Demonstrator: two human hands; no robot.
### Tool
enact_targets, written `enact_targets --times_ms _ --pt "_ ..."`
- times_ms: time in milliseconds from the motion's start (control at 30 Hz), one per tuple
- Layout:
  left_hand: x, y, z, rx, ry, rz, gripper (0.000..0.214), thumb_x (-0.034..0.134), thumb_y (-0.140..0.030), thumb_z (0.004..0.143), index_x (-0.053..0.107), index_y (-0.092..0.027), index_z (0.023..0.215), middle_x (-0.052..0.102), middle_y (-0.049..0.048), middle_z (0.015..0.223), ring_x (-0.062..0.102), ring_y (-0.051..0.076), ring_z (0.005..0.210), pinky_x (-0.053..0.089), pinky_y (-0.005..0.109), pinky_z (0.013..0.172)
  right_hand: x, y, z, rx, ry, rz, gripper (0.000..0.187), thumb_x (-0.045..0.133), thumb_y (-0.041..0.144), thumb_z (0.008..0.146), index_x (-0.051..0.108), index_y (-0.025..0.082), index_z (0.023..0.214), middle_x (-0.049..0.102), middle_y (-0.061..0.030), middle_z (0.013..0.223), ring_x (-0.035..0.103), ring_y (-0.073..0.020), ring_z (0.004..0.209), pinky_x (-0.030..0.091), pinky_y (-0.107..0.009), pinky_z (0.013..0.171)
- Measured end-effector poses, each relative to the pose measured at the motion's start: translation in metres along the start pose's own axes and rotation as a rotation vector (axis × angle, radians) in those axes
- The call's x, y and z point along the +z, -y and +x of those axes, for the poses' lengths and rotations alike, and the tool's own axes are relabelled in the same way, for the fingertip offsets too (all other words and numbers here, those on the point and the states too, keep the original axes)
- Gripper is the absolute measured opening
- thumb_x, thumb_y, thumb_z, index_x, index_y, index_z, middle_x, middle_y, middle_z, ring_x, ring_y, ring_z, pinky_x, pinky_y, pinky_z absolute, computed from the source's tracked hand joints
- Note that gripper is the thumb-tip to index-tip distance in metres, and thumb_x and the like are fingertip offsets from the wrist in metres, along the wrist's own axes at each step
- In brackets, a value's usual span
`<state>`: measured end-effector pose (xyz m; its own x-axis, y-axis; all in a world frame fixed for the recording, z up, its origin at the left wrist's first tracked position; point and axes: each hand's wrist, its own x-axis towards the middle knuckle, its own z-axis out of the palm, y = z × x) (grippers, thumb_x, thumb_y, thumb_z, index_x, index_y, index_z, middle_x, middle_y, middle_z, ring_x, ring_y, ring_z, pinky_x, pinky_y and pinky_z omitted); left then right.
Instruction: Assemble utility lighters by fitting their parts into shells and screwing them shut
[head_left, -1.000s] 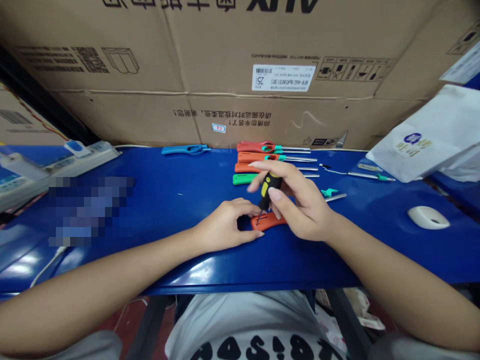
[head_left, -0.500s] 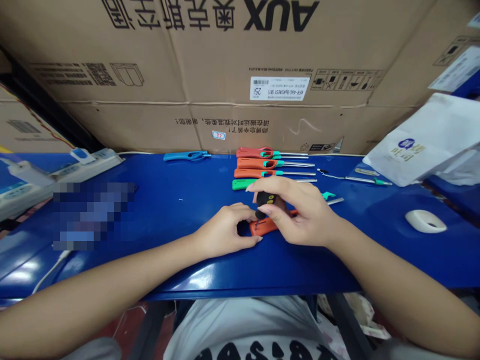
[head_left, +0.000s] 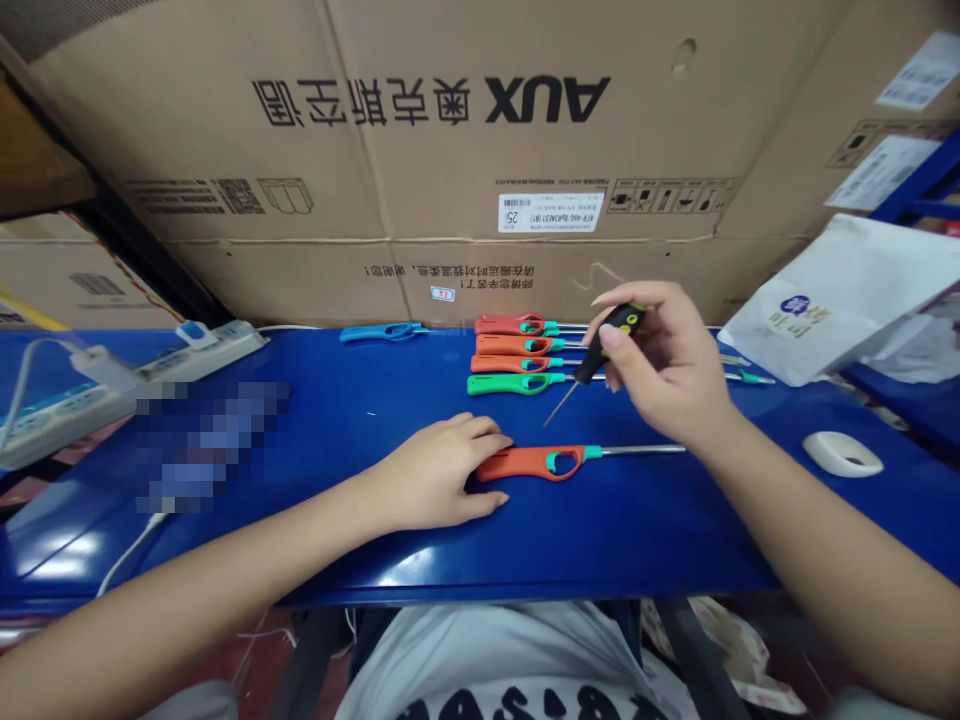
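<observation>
My right hand [head_left: 667,365] is wrapped round the black and yellow handle of a screwdriver [head_left: 611,342], held above the table with its thin shaft slanting down to the left. Flat on the table lies an orange gas lighter [head_left: 529,463] with a turquoise trigger and a long metal tube pointing right. The fingers and thumb of my left hand [head_left: 442,475] close round its handle end, which they partly hide. Behind it, a green lighter [head_left: 495,384] lies in a row with several red-orange lighters [head_left: 510,345], their tubes partly hidden by my right hand.
A blue lighter part [head_left: 379,332] lies at the back. A power strip [head_left: 217,358] and a blurred-out object [head_left: 210,440] are at the left. At the right are a white oval object [head_left: 844,454] and a white paper bag [head_left: 832,300]. A large cardboard box [head_left: 420,180] stands behind the table [head_left: 360,560].
My right hand has lifted the screwdriver off the orange lighter's handle and moved it up and right. My left hand stays at the handle end. The view has tilted up slightly.
</observation>
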<state>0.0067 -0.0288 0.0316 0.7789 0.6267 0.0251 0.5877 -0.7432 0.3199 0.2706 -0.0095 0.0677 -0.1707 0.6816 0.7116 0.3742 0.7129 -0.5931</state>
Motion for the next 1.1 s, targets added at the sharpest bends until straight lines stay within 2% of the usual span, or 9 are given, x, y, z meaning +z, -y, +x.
enact_targets --times_ms 67,167,267,367,533,633,733,867,1100 --pt "0.002 -0.001 0.002 -0.006 0.002 0.017 0.041 0.066 -0.039 0.092 0.063 -0.019 0.128 0.064 0.0097 0.12 0.061 0.028 0.109 0.051 0.039 0.094 -0.014 -0.016 0.002 0.058 0.014 -0.104 0.021 0.053 0.037 0.1 0.057 0.027 0.119 0.063 -0.0026 0.091 0.061 -0.0158 0.067 0.052 -0.029 0.06" --pt "0.003 -0.004 0.008 -0.015 0.029 0.04 0.024 0.063 -0.027 0.093 0.067 -0.018 0.115 0.064 0.0091 0.108 0.063 0.025 0.098 0.052 0.034 0.083 -0.031 -0.037 0.002 0.154 0.039 -0.421 0.025 0.044 0.037 0.102 0.057 0.025 0.12 0.065 -0.0032 0.084 0.061 -0.0191 0.066 0.047 -0.031 0.06" --pt "-0.004 -0.003 0.012 0.02 0.063 0.038 0.017 0.061 -0.023 0.092 0.068 -0.017 0.106 0.063 0.0089 0.1 0.062 0.023 0.091 0.051 0.032 0.078 -0.045 -0.051 0.003 0.225 0.209 -0.793 0.033 0.044 0.038 0.099 0.056 0.023 0.126 0.072 -0.0103 0.103 0.069 -0.029 0.088 0.047 -0.035 0.069" --pt "-0.018 0.009 0.014 0.064 0.035 -0.032 0.021 0.056 -0.027 0.097 0.068 -0.018 0.111 0.063 0.0087 0.101 0.061 0.022 0.092 0.05 0.032 0.082 -0.061 -0.063 0.005 0.333 0.309 -0.947 0.044 0.046 0.04 0.097 0.049 0.021 0.136 0.072 -0.0152 0.115 0.069 -0.0352 0.098 0.046 -0.037 0.07" --pt "-0.048 0.049 0.028 0.106 -0.054 -0.162 0.031 0.055 -0.041 0.1 0.07 -0.021 0.117 0.065 0.0058 0.103 0.063 0.018 0.091 0.051 0.027 0.082 -0.093 -0.086 0.005 0.516 0.316 -0.993 0.042 0.048 0.04 0.094 0.052 0.016 0.128 0.071 -0.02 0.115 0.068 -0.036 0.099 0.045 -0.037 0.071" --pt "-0.06 0.074 0.046 0.061 -0.161 -0.049 0.038 0.056 -0.048 0.097 0.071 -0.019 0.116 0.064 0.0069 0.103 0.063 0.02 0.091 0.052 0.03 0.083 -0.103 -0.097 0.002 0.631 0.462 -0.999 0.034 0.049 0.039 0.093 0.057 0.016 0.116 0.071 -0.0192 0.113 0.067 -0.0321 0.096 0.044 -0.034 0.068" --pt "-0.067 0.092 0.07 0.046 -0.224 0.1 0.044 0.05 -0.049 0.097 0.069 -0.016 0.12 0.062 0.0085 0.1 0.062 0.022 0.091 0.051 0.035 0.086 -0.102 -0.102 0.0 0.66 0.588 -0.965 0.027 0.055 0.036 0.089 0.059 0.018 0.109 0.072 -0.0146 0.107 0.067 -0.027 0.089 0.043 -0.03 0.066" --pt "-0.069 0.11 0.107 0.017 -0.235 0.27 0.041 0.045 -0.041 0.097 0.071 -0.014 0.113 0.06 0.0109 0.097 0.06 0.024 0.089 0.051 0.038 0.086 -0.095 -0.1 -0.001 0.664 0.663 -0.94 0.024 0.056 0.036 0.088 0.061 0.019 0.105 0.073 -0.0129 0.1 0.067 -0.0241 0.08 0.04 -0.029 0.059" --pt "-0.054 0.133 0.144 -0.042 -0.268 0.303 0.034 0.048 -0.034 0.094 0.073 -0.015 0.109 0.063 0.013 0.103 0.061 0.026 0.098 0.051 0.038 0.093 -0.092 -0.1 -0.001 0.658 0.745 -0.89 0.025 0.061 0.035 0.087 0.063 0.02 0.107 0.073 -0.0114 0.109 0.069 -0.0252 0.092 0.045 -0.028 0.067"
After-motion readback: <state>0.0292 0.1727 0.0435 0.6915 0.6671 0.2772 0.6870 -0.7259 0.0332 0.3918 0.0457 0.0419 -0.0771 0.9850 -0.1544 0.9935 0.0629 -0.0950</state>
